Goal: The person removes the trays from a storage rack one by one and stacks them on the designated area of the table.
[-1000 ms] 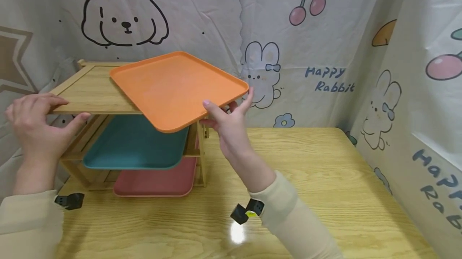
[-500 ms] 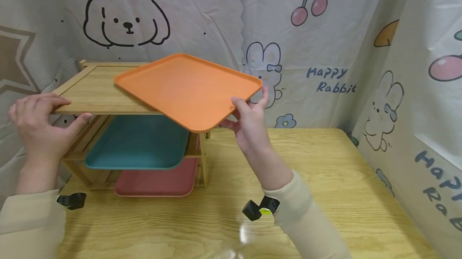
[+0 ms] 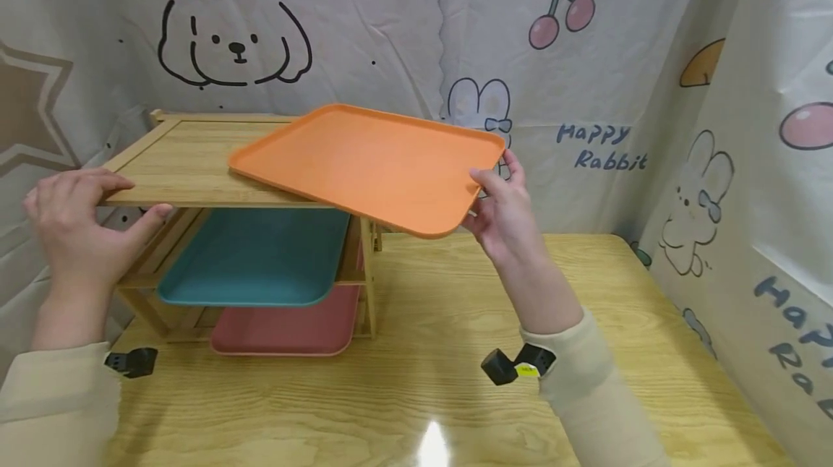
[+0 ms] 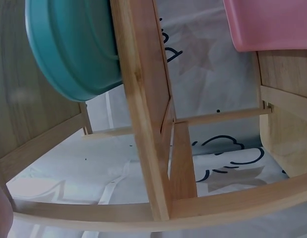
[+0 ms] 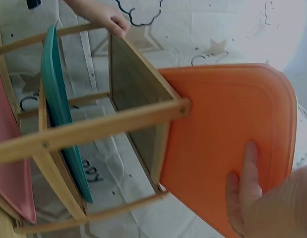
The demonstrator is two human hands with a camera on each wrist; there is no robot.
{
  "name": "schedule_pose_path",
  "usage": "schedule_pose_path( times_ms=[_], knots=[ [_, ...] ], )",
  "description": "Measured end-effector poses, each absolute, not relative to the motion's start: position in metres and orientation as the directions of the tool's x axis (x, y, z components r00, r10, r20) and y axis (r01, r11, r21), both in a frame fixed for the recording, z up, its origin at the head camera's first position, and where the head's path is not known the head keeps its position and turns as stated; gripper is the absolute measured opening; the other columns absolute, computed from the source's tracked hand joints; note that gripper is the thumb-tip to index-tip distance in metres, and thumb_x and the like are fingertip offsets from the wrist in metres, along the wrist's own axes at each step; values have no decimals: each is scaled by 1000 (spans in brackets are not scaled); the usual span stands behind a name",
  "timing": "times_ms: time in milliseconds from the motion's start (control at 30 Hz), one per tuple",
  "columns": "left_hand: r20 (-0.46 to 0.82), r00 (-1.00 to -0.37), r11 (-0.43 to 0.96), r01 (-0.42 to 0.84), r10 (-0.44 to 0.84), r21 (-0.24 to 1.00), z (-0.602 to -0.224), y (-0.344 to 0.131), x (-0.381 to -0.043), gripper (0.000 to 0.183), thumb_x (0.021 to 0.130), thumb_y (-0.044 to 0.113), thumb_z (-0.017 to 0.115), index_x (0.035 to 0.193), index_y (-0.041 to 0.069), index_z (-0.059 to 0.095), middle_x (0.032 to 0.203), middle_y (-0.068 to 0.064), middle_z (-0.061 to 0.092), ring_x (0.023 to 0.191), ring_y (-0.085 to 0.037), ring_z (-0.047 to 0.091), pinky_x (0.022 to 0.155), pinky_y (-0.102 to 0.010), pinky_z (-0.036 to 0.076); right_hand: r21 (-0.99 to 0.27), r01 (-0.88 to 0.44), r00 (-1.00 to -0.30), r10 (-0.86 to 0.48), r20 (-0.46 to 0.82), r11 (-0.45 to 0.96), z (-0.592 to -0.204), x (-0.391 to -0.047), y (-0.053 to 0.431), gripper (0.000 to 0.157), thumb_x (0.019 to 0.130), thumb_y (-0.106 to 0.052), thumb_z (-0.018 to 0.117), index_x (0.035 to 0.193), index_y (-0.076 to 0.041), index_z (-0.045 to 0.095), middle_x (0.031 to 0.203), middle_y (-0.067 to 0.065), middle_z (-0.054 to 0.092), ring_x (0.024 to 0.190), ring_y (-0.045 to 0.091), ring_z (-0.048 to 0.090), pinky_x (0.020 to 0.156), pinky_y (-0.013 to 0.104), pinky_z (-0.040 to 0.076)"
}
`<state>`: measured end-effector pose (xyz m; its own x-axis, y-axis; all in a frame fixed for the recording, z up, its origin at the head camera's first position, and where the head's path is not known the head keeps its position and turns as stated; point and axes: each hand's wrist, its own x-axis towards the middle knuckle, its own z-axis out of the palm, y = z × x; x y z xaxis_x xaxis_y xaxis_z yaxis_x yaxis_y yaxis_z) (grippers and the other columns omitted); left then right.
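Observation:
My right hand (image 3: 510,217) pinches the right end of an orange rectangular tray (image 3: 384,163), thumb on top and fingers beneath. In the right wrist view, fingers (image 5: 250,173) press the underside of the tray. Its left part lies over the top board of a wooden rack (image 3: 189,163), while the right part juts out past the rack's side. My left hand (image 3: 78,225) grips the front left corner of the top board, fingers over it and thumb below the edge. A teal tray (image 3: 260,257) sits on the middle shelf and a pink tray (image 3: 286,330) on the bottom one.
The rack stands at the left of a wood-grain table (image 3: 442,351). Behind and to the right hangs a white printed cloth (image 3: 403,40). A small black wrist camera (image 3: 520,364) is strapped to the right wrist, another camera (image 3: 132,363) to the left.
My right hand has drawn the orange tray to the right and turned it, so more of it extends past the rack. My left hand keeps its place on the rack corner.

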<state>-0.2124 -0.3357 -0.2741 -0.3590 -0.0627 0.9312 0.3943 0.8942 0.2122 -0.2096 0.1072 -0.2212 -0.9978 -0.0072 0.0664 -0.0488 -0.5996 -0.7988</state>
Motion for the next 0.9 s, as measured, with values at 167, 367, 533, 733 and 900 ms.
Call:
schedule_pose_path(
  times_ms=[167,367,533,733,900],
  knots=[
    [920,-389,897,388,-49,211,-272,-336,-211,84,62,74,55,90,-4,61,96,-27,58,94,-45,42,96,-41,18,-787,-34,-994,-65,93,-616,-221,-212,129,77,82,4,52,135,-38,15,134,6,37,111,24,50,81,36,47],
    [889,-457,927,338,10,163,-269,-341,-209,83,65,76,50,93,-1,61,100,-25,57,98,-44,41,95,-49,20,-783,-32,-989,-96,116,-622,-221,-213,150,81,80,11,45,137,-38,16,142,4,26,125,26,37,95,43,37],
    [851,-521,951,292,73,97,-265,-340,-205,85,68,79,39,97,1,59,107,-24,53,102,-46,38,92,-56,19,-784,-44,-989,-87,124,-619,-221,-213,168,75,81,10,48,137,-33,22,142,3,24,127,24,32,98,40,35],
    [830,-551,951,293,86,96,-261,-336,-203,76,70,71,50,97,0,59,106,-24,52,103,-45,38,92,-56,18,-781,-19,-985,-122,121,-624,-221,-210,197,73,83,6,51,137,-35,25,144,1,17,130,24,27,96,37,36],
    [839,-531,941,330,113,82,-261,-332,-202,78,70,73,48,98,2,60,107,-22,53,102,-43,40,92,-56,19,-748,22,-966,-208,156,-664,-223,-209,222,66,87,7,45,138,-31,27,146,1,15,131,24,29,93,36,38]
  ],
)
